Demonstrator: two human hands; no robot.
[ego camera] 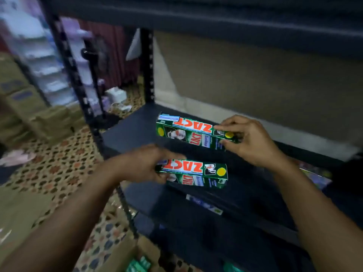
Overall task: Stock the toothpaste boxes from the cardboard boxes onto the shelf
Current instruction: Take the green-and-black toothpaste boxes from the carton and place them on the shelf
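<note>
- The far toothpaste box [193,132] is over the back part of the shelf [131,134], lying lengthways from left to right with its printed name upside down to me. I can't tell whether its bottom edge is touching the board.
- The near toothpaste box [198,173] hangs just in front of the shelf's front edge, lying almost the same way and well apart from the far one.
- The right hand [253,140] pinches the far box at its right end, thumb below and fingers curled over the top.
- The left hand [143,165] grips the near box at its left end, fingers wrapped round it.
- To my eye the step is setting both down. I'd land the far one first, pushed back near the wall, with its long side parallel to the shelf's back edge.
- Then bring the near one in flush against it, ends lined up, so the row starts square and leaves room in front.
- Each box is held by one end only, so the free end could dip. Setting that free end down first, then letting go, should stop it skidding on the dark board.
- Down at the bottom, a cardboard box [121,256] on the patterned floor [59,163] shows more green packs inside.
</note>
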